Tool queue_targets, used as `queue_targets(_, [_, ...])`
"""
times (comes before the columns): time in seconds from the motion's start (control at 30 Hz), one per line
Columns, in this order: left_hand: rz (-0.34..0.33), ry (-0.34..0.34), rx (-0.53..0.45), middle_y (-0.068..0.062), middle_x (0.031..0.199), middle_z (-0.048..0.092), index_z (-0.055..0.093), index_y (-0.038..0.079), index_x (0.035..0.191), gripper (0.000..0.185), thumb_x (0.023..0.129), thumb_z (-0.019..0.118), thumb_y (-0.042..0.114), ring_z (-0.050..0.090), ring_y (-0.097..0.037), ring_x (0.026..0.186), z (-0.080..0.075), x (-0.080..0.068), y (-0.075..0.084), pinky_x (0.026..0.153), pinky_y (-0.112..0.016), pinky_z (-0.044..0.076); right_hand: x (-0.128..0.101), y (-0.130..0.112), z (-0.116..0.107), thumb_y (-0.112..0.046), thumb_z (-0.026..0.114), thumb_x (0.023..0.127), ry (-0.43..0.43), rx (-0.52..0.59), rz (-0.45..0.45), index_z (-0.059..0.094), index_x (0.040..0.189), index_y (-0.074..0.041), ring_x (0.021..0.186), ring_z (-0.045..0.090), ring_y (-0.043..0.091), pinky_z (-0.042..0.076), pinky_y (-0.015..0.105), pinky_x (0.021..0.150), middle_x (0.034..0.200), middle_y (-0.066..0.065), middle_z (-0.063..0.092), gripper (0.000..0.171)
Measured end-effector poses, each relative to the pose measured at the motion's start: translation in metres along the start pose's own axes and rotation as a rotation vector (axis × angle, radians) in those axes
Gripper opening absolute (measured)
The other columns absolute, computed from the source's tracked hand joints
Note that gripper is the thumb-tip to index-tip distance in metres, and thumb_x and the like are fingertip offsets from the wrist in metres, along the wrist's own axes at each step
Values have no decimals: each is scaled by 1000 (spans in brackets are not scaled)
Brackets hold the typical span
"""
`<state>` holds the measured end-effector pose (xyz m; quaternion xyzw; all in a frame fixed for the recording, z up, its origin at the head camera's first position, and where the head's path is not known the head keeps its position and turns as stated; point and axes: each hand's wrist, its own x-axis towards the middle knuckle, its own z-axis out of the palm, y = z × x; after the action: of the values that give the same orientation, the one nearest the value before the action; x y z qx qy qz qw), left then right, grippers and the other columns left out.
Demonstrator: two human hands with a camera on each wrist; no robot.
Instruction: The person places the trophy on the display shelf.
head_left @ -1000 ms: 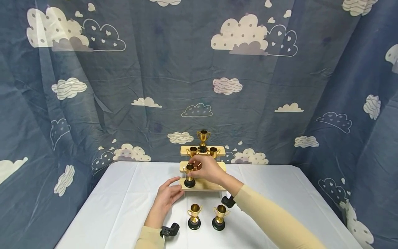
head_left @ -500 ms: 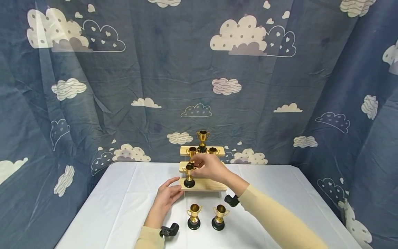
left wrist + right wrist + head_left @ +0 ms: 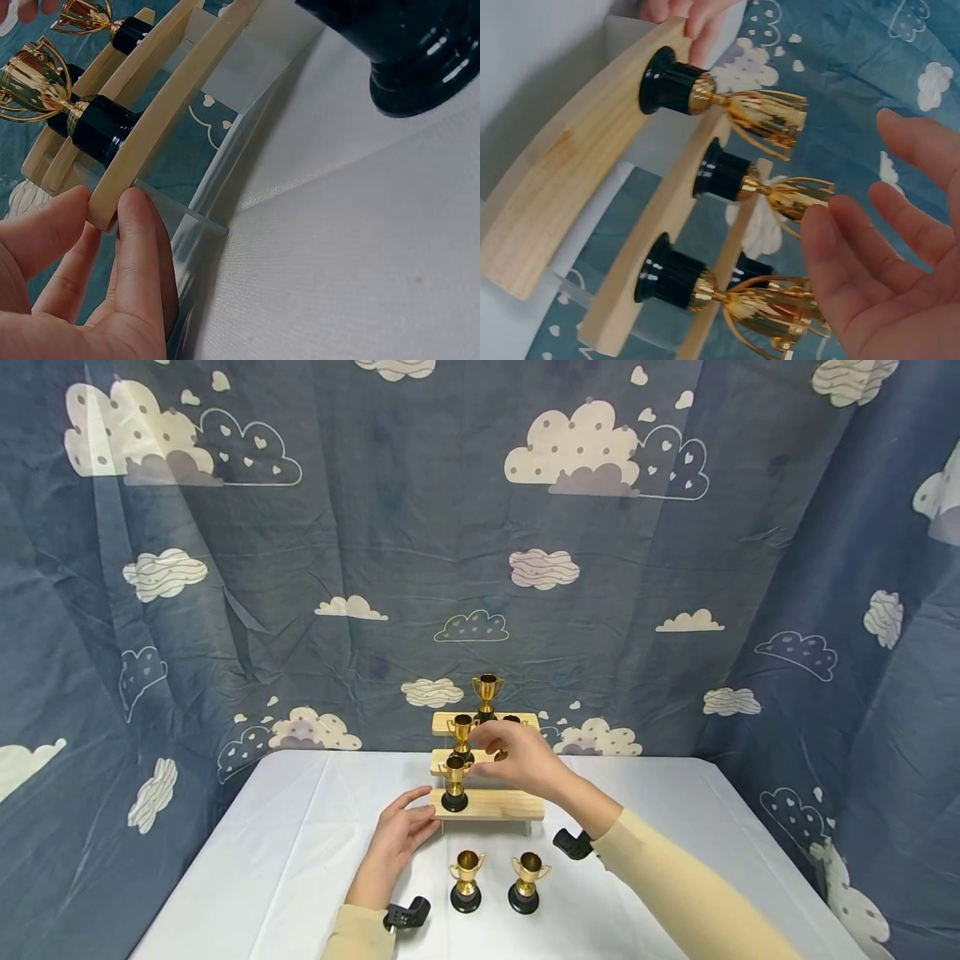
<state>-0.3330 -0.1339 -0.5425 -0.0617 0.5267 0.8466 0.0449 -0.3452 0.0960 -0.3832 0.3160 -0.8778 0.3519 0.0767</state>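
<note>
A three-step wooden display stand (image 3: 498, 806) bears small gold trophy cups on black bases. One trophy (image 3: 454, 782) stands upright at the left of the bottom step. Behind it, the middle step carries two more, a left trophy (image 3: 462, 732) and a right trophy (image 3: 682, 274), the latter mostly hidden by my right hand in the head view. A top trophy (image 3: 487, 690) stands on the highest step. My left hand (image 3: 97, 277) pinches the left end of the bottom board between thumb and fingers. Just right of the bottom-step trophy, my right hand (image 3: 528, 762) has loosely bent fingers and holds nothing.
Two more trophies, a left one (image 3: 467, 881) and a right one (image 3: 527, 882), stand on the white-covered table (image 3: 300, 860) in front of the stand. A blue cloud-patterned curtain (image 3: 420, 652) hangs behind and at both sides.
My right hand has let go of the bottom-step trophy and drawn a little to the right. The trophy stays on the step. My left hand keeps its hold on the board.
</note>
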Motion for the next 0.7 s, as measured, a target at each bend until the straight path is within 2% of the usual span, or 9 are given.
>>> queue_targets(0.2, [3, -5, 13, -16, 99, 64, 52, -5, 140, 51, 90, 63, -7, 68, -18, 87, 0, 0, -1, 87, -36, 59, -11, -10, -7, -17, 87, 81, 33, 14, -37, 71, 119, -21, 97, 65, 15, 57, 28, 80, 110, -6, 68, 42])
queue_targets(0.3, [3, -5, 22, -17, 100, 64, 52, -5, 141, 52, 90, 63, -6, 68, -19, 87, -1, 0, -1, 87, -35, 59, -17, -13, -9, -18, 86, 81, 40, 20, -39, 71, 118, -22, 97, 64, 13, 58, 25, 78, 109, -8, 67, 40])
queue_targets(0.4, [-4, 3, 13, -20, 108, 65, 52, -4, 141, 53, 90, 63, -7, 69, -19, 89, -1, 0, -1, 87, -35, 59, -23, -15, -9, -22, 85, 83, 35, 23, -33, 70, 118, -23, 98, 64, 12, 57, 24, 79, 110, -10, 66, 39])
queue_targets(0.53, [-7, 11, 2, -23, 120, 62, 52, -4, 141, 53, 90, 64, -7, 70, -20, 90, -1, 0, 0, 87, -36, 59, -33, -17, -8, -23, 84, 84, 21, 36, -31, 69, 122, -22, 101, 65, 15, 58, 28, 82, 113, -8, 66, 41])
queue_targets(0.7, [-6, 3, 11, -20, 111, 63, 52, -4, 142, 53, 90, 64, -6, 68, -20, 91, 0, 0, 0, 89, -36, 58, -47, -17, -8, -21, 85, 82, 6, 32, -18, 69, 121, -22, 100, 64, 13, 59, 36, 83, 111, -8, 66, 42])
